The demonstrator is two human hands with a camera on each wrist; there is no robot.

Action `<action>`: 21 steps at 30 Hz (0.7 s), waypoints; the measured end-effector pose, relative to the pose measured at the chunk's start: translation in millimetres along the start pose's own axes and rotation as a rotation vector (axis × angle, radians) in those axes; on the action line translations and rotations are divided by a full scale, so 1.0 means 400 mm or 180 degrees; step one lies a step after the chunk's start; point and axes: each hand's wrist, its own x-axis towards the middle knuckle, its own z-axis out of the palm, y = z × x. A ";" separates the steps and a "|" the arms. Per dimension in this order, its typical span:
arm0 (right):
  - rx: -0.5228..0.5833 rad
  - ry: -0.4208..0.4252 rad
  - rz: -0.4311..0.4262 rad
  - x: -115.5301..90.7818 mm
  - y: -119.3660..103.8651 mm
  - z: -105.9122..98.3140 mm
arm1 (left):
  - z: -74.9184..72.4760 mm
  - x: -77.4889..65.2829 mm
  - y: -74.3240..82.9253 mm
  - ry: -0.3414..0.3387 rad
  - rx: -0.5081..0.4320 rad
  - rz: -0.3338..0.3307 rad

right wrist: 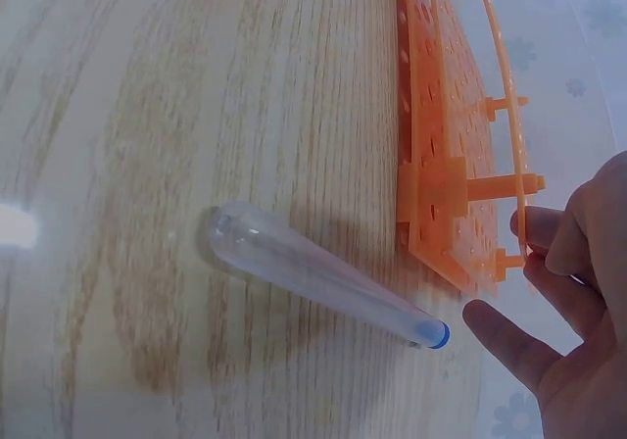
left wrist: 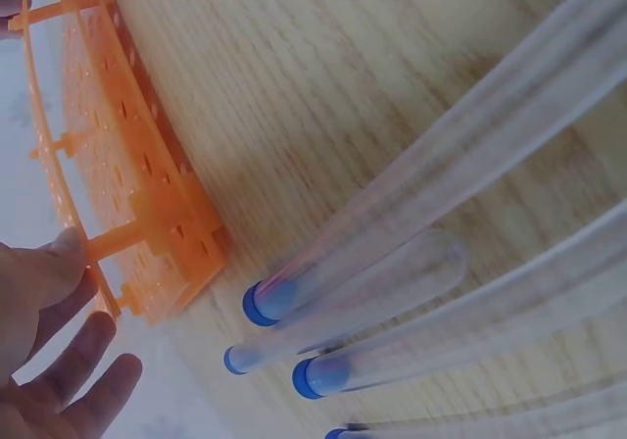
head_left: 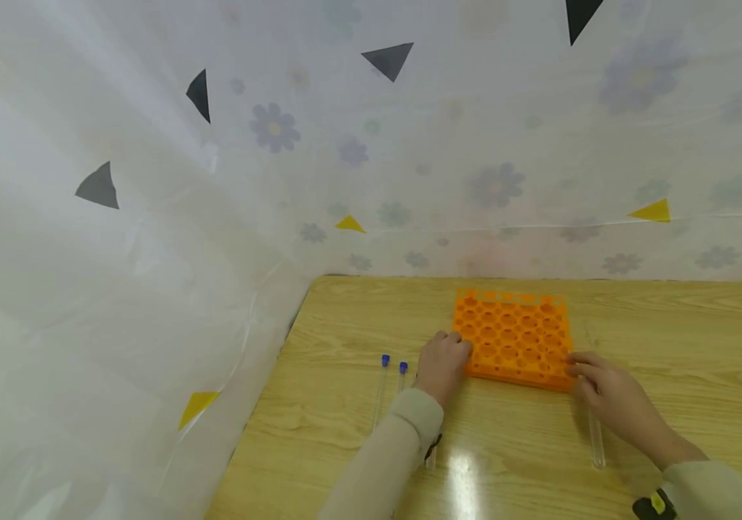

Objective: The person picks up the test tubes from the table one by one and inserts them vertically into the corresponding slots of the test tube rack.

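The far and left sides of the scene are closed off by a pale sheet (head_left: 410, 180), marked with flowers and with dark and yellow patches. A wood-grain table (head_left: 357, 310) is set before it. On the far part of the table, right of the scene's middle, an orange rack (head_left: 517, 343) is held between two hands. Its left edge is pinched by the left hand (head_left: 442, 365), the fingers nearly closed on the plastic, with others loosely spread below. The right edge is gripped likewise by the right hand (head_left: 620, 397), one finger being held out away from the rack. Clear tubes (head_left: 380, 401) are laid left of the rack, partly covered by the left arm. A single tube (head_left: 597, 440) is seen at right, partly hidden beneath the right hand and topped by a blue cap (right wrist: 440, 335).
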 end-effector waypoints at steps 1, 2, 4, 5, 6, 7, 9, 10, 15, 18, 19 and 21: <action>0.0001 0.0004 0.0000 -0.001 -0.001 0.000 | -0.002 -0.003 0.000 -0.0058 -0.0095 -0.0027; 0.0012 -0.0004 0.0014 -0.003 0.000 0.000 | -0.004 -0.005 0.000 -0.0127 -0.0212 -0.0060; 0.0006 0.0017 -0.0004 -0.006 0.001 0.002 | -0.005 -0.012 -0.001 -0.0210 -0.0475 -0.0123; 0.0014 0.0035 -0.0022 -0.008 0.001 0.004 | -0.005 -0.015 -0.003 -0.0217 -0.0598 -0.0138; 0.0021 0.0062 -0.0047 -0.011 0.003 0.006 | -0.004 -0.017 -0.004 -0.0219 -0.0712 -0.0149; 0.0024 0.0105 -0.0091 -0.013 0.004 0.008 | -0.002 -0.020 -0.006 -0.0220 -0.0827 -0.0162; 0.0000 0.0218 -0.0215 -0.016 0.006 0.014 | 0.001 -0.024 -0.008 -0.0198 -0.0985 -0.0165; -0.0023 0.0286 -0.0286 -0.018 0.007 0.017 | 0.002 -0.027 -0.009 -0.0189 -0.1034 -0.0162; -0.0149 0.0615 -0.0569 -0.020 0.013 0.029 | 0.003 -0.040 -0.008 -0.0211 -0.1089 -0.0139; -0.0160 0.0732 -0.0656 -0.022 0.016 0.033 | 0.005 -0.046 -0.006 -0.0231 -0.1026 -0.0131; -0.0157 0.0756 -0.0671 -0.023 0.016 0.034 | 0.006 -0.048 -0.005 -0.0240 -0.1000 -0.0132; -0.0147 0.0793 -0.0694 -0.026 0.017 0.035 | 0.006 -0.051 -0.003 -0.0234 -0.0938 -0.0121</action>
